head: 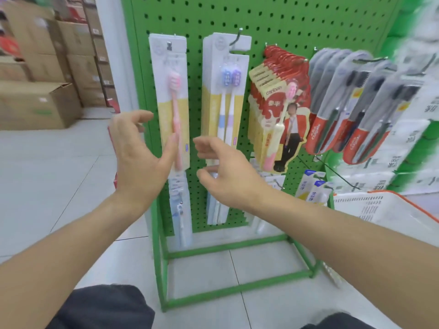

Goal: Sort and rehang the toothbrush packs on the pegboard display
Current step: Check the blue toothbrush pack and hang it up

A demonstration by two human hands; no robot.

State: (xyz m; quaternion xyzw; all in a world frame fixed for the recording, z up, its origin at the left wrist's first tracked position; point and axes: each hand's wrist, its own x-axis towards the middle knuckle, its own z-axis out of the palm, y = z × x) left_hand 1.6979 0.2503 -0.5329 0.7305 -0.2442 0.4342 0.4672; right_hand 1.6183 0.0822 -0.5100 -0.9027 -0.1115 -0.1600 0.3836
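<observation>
**Evidently between packs: both hands empty at the pegboard**

Evidently the sorting was under way. The pink toothbrush pack (pixel 173 100) hung at the upper left of the green pegboard (pixel 285 17), its card top on a peg. Just beside it to the right hung the two-brush pack (pixel 225 91), stacked several deep under a bare hook (pixel 237 38). Further right came the red packs (pixel 280 108), fanned on one peg, and then the grey-and-red packs (pixel 351 105), also bunched. More packs hung lower down, partly hidden behind the arms.

The left hand (pixel 140 153) was raised with fingers spread and loosely bent, its thumb lying against or just in front of the pink pack's lower end; contact could not be told through the blur. The right hand (pixel 225 172) hovered below the two-brush pack, fingers lightly curled, its grip holding nothing.

These packs looked light, made of thin card with a clear blister, stiff along their length yet easily creased. They would best be taken by the card edges near the top, close to the hang hole, so the hole slid off the peg without tearing.

Cardboard boxes (pixel 38 105) stood stacked at the left, and a white basket (pixel 380 205) sat low at the right.
</observation>
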